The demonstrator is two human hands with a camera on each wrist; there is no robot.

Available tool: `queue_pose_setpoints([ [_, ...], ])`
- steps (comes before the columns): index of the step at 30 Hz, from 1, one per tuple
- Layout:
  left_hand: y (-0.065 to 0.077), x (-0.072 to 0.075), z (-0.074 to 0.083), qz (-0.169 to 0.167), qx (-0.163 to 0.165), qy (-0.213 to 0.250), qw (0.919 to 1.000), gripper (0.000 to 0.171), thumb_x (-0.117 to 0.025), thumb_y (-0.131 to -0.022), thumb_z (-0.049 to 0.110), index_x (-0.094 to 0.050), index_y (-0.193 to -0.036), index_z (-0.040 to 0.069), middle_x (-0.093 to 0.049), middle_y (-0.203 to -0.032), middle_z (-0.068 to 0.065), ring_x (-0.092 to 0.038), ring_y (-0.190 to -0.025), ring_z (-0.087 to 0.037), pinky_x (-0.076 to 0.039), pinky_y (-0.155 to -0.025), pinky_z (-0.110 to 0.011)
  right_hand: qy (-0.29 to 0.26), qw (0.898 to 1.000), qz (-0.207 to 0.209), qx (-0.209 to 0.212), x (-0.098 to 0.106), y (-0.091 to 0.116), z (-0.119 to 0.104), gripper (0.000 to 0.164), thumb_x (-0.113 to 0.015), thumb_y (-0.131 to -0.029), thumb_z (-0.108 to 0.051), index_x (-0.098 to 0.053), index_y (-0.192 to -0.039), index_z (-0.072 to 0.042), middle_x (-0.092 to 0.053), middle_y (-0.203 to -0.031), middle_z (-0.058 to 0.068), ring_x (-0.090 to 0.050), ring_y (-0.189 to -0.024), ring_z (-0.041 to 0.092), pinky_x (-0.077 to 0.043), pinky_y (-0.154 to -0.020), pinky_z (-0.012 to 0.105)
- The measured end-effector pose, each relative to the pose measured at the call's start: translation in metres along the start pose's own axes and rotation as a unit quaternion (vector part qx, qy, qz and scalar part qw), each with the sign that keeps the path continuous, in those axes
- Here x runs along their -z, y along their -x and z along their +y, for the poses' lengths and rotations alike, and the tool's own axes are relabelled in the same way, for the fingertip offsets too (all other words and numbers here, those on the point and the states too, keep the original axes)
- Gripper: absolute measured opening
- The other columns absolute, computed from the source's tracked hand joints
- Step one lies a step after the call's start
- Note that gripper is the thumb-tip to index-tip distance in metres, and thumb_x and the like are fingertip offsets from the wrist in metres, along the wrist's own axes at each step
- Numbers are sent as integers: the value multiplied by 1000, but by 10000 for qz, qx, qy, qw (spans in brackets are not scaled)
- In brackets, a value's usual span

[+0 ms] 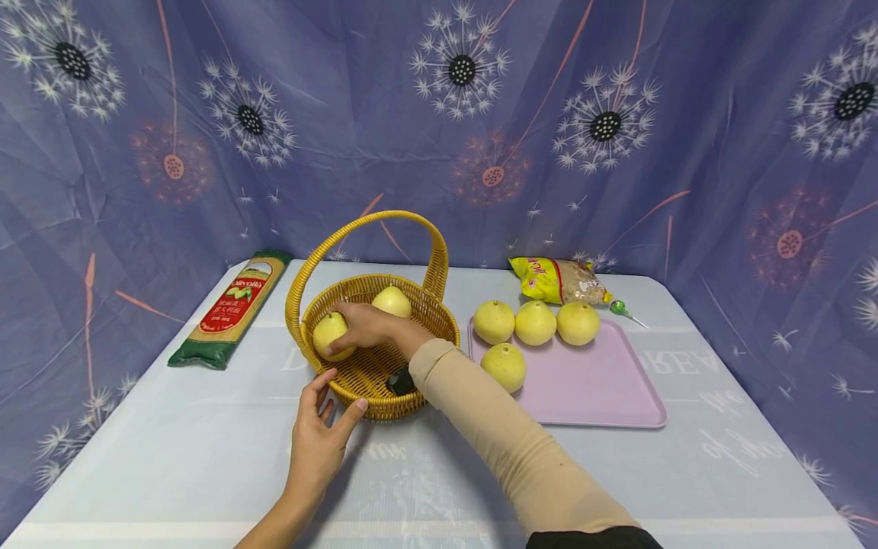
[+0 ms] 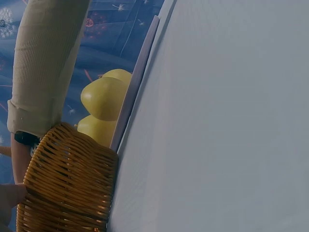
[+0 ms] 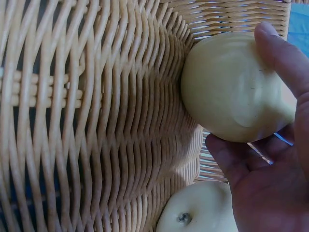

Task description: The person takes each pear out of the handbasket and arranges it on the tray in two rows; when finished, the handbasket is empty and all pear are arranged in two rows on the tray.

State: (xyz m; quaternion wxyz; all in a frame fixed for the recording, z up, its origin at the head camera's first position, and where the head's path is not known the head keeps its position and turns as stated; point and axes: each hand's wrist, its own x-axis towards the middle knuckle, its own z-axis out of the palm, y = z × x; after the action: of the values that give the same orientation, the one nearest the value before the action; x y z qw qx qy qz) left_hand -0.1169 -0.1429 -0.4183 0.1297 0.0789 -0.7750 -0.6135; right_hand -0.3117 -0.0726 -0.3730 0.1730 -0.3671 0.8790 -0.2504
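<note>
Inside the wicker basket [image 1: 373,404], my right hand [image 1: 366,326] grips a yellow pear [image 1: 330,335] at the left side. The right wrist view shows the held pear [image 3: 231,89] between thumb and fingers, close to the woven wall. A second pear [image 1: 392,302] lies toward the back of the basket. My left hand [image 1: 322,435] touches the basket's near-left outside with relaxed, spread fingers. In the left wrist view, its thumb [image 2: 13,194] rests at the wicker edge. Part of the basket floor is hidden behind my right arm.
Several pears [image 1: 535,323] sit on a pink tray [image 1: 590,393] right of the basket. Behind them lie a yellow food bag [image 1: 559,280] and a green-topped lollipop [image 1: 620,307]. A green-ended noodle packet [image 1: 236,305] lies at left. The basket's tall handle [image 1: 384,216] arches over it.
</note>
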Motion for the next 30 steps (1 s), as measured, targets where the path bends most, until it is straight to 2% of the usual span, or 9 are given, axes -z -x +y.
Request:
queue_pose_setpoints([
  [10, 0, 1, -1, 26, -37, -5, 10000, 66, -70, -86, 21, -34, -140, 12, -27, -152, -15, -26, -143, -33, -26, -117, -48, 205, 9997, 93, 121, 1, 0, 0, 80, -74, -77, -46, -39, -141, -12, -58, -112, -1, -56, -93, 9, -48, -74, 20],
  [16, -1, 1, -2, 18, -60, -7, 10000, 67, -70, -86, 22, -33, -140, 11, -27, -152, -15, -25, -143, -33, -26, -117, -48, 282, 9994, 211, 23, 4, 3, -1, 78, -74, -77, -48, -41, -140, -15, -58, -115, -2, -56, -94, 9, -49, -74, 22],
  [30, -1, 0, -1, 61, -119, -16, 9999, 67, -71, -85, 21, -34, -140, 9, -28, -151, -16, -26, -142, -33, -27, -116, -50, -11, 9973, 734, -80, 23, 15, -5, 83, -73, -76, -51, -38, -143, -16, -56, -126, -1, -56, -97, 10, -49, -74, 22],
])
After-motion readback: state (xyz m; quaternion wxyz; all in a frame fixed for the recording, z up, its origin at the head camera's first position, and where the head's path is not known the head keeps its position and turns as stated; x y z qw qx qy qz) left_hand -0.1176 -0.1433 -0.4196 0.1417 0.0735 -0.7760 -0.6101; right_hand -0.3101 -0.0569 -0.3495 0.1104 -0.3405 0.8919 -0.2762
